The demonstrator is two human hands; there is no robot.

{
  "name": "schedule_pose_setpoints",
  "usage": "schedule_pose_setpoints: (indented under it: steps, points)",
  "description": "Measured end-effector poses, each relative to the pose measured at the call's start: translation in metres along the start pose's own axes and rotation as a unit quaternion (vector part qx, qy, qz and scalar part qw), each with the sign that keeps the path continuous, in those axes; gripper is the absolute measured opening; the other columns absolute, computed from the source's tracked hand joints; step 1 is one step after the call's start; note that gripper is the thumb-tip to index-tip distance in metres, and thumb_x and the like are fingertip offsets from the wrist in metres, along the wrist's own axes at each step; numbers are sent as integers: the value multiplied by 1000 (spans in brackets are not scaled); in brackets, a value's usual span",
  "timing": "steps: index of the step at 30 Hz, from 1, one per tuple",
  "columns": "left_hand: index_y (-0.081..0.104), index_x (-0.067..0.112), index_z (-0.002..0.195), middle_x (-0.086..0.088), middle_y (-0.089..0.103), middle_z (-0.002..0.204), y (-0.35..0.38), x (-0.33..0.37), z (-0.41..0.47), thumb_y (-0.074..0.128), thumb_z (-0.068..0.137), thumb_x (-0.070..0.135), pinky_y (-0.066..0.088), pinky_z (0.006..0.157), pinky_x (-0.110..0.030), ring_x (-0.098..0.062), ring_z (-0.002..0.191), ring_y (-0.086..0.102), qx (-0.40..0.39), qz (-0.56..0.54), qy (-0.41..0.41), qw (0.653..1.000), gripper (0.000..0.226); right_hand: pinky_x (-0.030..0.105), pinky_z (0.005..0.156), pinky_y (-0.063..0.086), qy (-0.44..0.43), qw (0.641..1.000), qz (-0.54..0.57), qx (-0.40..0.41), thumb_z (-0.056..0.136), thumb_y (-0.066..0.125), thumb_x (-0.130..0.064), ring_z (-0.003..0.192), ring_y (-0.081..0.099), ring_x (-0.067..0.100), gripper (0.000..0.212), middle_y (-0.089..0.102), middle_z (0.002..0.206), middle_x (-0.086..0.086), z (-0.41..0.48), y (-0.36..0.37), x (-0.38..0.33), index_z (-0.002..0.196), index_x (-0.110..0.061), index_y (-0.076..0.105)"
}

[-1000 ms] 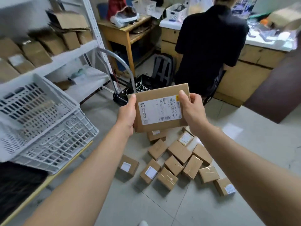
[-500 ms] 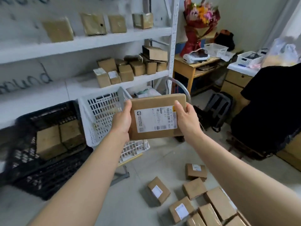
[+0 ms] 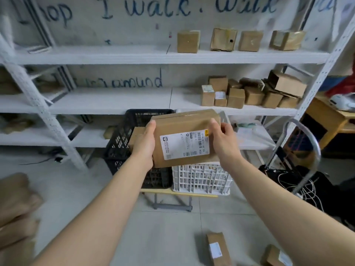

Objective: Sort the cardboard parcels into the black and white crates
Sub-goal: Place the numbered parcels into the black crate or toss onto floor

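Nearest to us, on the grey floor, two loose parcels lie unsorted, so we judge that the sorting is not finished. Above them our forearms reach forward, and between the hands we carry the labelled parcel in the air, its white shipping label turned towards us. The left hand grips the left edge, with the thumb on the upper face and its other digits hidden behind the cardboard. The right hand grips the right edge, thumb on top and the fingers curled round the side. Just behind the parcel the black crate and the white crate stand side by side on a low worktop, black on the left and white on the right. The parcel hangs in front of the place where they meet, and we cannot tell if it is already over an opening. The black crate holds at least one cardboard box; the inside of the white one is covered by our parcel. We think the step in hand is bringing this parcel to the crates. The next move calls for choosing a crate, though the rule is not visible to us. Then we shift the parcel over that opening, lower it and loosen both hands together. Farthest, the white shelving carries many small cartons.
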State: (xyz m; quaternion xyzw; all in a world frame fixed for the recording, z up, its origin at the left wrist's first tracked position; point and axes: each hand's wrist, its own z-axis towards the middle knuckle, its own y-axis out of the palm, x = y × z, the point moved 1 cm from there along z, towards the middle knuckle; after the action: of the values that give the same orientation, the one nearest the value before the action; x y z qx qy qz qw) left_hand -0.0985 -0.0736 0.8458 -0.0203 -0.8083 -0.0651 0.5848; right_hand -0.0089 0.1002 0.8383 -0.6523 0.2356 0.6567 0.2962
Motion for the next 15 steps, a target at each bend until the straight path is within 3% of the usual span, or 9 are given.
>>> schedule_pose_setpoints:
  steps: [3, 6, 8, 12, 15]
  points:
    - [57, 27, 82, 7, 66, 76, -26, 5, 11, 55, 89, 48, 34, 55, -27, -9, 69, 57, 11, -19, -1, 1000, 22, 14, 53, 38, 7, 1000, -11, -12, 91, 47, -54, 74, 56, -1, 35, 58, 88, -11, 9, 29, 2, 106, -22, 44]
    - [59, 25, 81, 5, 65, 71, -48, 13, 29, 56, 87, 40, 43, 62, -28, -12, 68, 58, 22, -26, 5, 999, 16, 16, 55, 36, 18, 999, -4, -29, 90, 47, -55, 76, 55, 0, 38, 57, 91, -9, 21, 61, 0, 107, -21, 44]
    - [58, 26, 84, 2, 66, 78, -63, 19, 47, 55, 87, 36, 45, 75, -33, -16, 75, 59, 18, -29, 10, 999, 11, 19, 57, 35, 25, 999, 2, -28, 89, 47, -58, 79, 53, 2, 41, 56, 92, -9, 31, 84, -2, 106, -21, 45]
    - [57, 23, 86, 0, 64, 85, -92, 30, 91, 54, 86, 24, 45, 85, -37, -17, 80, 59, 4, -40, 1, 999, 3, 24, 65, 37, 36, 999, 6, -27, 87, 48, -59, 85, 52, 6, 45, 54, 97, -7, 53, 132, 1, 107, -20, 44]
    - [56, 19, 93, -2, 59, 93, -113, 36, 129, 50, 83, 10, 41, 94, -38, -17, 86, 55, -19, -45, -9, 999, 14, 26, 70, 35, 39, 999, 2, -14, 88, 49, -58, 83, 49, 3, 43, 51, 94, -9, 69, 167, 4, 106, -20, 42]
